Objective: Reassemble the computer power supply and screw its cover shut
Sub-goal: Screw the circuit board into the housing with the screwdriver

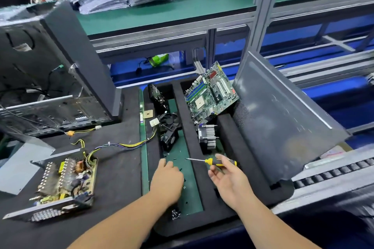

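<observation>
At your nine o'clock, the open power supply, a grey metal tray carrying a crowded circuit board (64,184), lies uncovered on the dark surface (119,168). Your right hand (228,178) loosely pinches the yellow-and-black screwdriver (212,162) at one o'clock. Your left hand (168,180), fingers curled down at twelve, reaches among the small black screws (180,169) in the green-floored foam tray (204,186); whether it holds one, I cannot tell. A loose pinch could drop a screw into the foam.

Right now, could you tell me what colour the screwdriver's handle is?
Yellow and black, seen in the head view: screwdriver in the right hand.
</observation>
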